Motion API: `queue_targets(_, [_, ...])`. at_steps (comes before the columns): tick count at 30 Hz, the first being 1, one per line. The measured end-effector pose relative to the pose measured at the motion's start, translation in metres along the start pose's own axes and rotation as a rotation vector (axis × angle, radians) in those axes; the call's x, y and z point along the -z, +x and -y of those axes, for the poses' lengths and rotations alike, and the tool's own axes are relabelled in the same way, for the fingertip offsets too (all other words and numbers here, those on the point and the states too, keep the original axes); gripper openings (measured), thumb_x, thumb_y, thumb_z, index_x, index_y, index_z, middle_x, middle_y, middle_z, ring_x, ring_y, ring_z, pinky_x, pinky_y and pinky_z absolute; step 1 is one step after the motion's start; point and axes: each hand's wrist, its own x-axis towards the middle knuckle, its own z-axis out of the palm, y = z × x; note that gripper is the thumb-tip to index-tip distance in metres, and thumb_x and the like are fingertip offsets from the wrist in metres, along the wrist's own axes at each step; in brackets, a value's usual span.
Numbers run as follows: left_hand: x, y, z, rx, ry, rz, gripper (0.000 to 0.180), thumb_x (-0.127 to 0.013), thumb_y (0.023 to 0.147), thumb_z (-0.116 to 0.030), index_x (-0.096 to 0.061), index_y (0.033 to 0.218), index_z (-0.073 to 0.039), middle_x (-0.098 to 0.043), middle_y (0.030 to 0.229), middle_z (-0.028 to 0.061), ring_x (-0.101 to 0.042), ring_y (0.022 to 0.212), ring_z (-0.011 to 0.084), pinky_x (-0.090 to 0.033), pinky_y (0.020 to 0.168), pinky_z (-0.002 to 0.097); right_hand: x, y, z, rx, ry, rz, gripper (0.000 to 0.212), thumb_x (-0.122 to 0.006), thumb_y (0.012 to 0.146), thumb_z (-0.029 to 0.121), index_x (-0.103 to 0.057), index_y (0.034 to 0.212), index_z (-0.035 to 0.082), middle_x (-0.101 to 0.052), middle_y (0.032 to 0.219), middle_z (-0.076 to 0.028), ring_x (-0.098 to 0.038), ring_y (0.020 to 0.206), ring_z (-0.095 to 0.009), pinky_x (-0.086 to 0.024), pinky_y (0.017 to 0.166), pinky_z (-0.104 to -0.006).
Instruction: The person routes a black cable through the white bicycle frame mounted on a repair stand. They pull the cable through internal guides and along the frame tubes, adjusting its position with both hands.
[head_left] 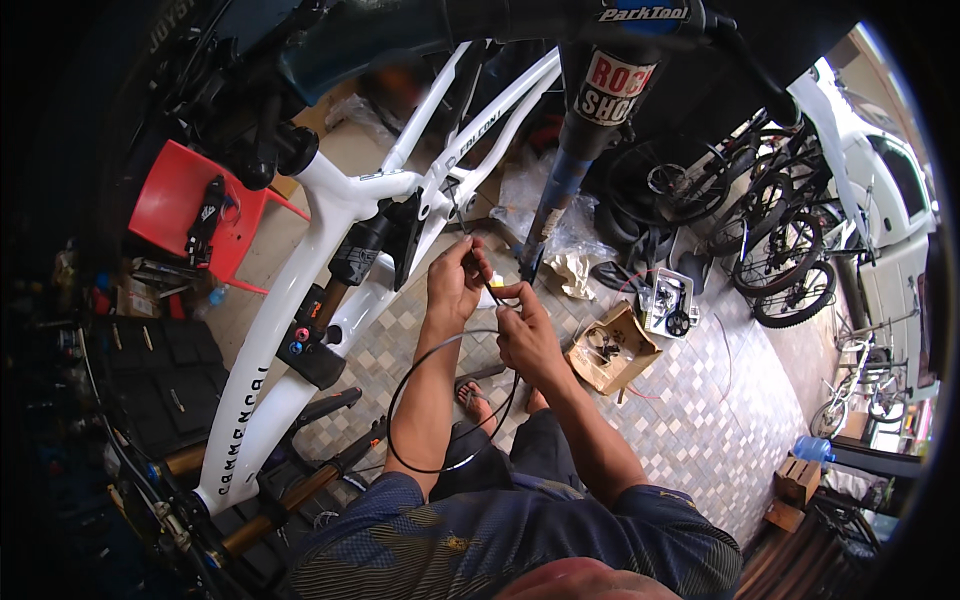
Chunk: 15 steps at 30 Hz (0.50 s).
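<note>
Grey tiles (690, 420) beneath black cable (389, 425); red chair (168, 205) left, bicycles (778, 240) right

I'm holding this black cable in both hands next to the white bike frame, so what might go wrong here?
The black cable might kink if bent sharply between your left hand and right hand, which are close together.

Its hanging loop crosses in front of your left forearm, so moving that arm could snag it.

The open cardboard box of small parts on the tiled floor could spill if kicked.
</note>
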Motion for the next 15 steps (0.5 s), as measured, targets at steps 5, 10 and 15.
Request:
queue_targets(5, [-0.003, 0.064, -0.022, 0.023, -0.019, 0.136, 0.018, -0.052, 0.100, -0.020, -0.058, 0.093, -0.004, -0.042, 0.060, -0.0057, -0.034, 0.044, 0.0053, -0.027, 0.038, 0.0223, -0.014, 0.069, -0.022, 0.426, -0.545, -0.203, 0.027, -0.049, 0.091, 0.009, -0.055, 0.117, 0.004, -0.055, 0.066, -0.021, -0.053, 0.057, -0.033, -0.043, 0.060, -0.0423])
queue_targets(10, [-0.008, 0.060, -0.036, -0.007, -0.150, 0.127, 0.018, -0.047, 0.098, -0.016, -0.053, 0.086, -0.006, -0.033, 0.056, -0.0052, -0.029, 0.042, 0.0058, -0.022, 0.035, 0.0231, -0.019, 0.053, 0.009, 0.371, -0.753, -0.172, 0.029, -0.050, 0.090, 0.010, -0.058, 0.118, 0.008, -0.061, 0.072, -0.024, -0.062, 0.066, -0.039, -0.048, 0.064, -0.0454])
queue_targets(15, [0.013, 0.026, -0.011, 0.203, -0.643, 0.225, 0.017, -0.043, 0.095, -0.013, -0.048, 0.080, -0.005, -0.026, 0.055, -0.0041, -0.022, 0.042, 0.0069, -0.016, 0.033, 0.0233, -0.023, 0.001, 0.038, 0.429, -1.198, -0.089, 0.028, -0.052, 0.088, 0.011, -0.055, 0.116, 0.011, -0.066, 0.081, -0.021, -0.065, 0.073, -0.043, -0.050, 0.061, -0.0511])
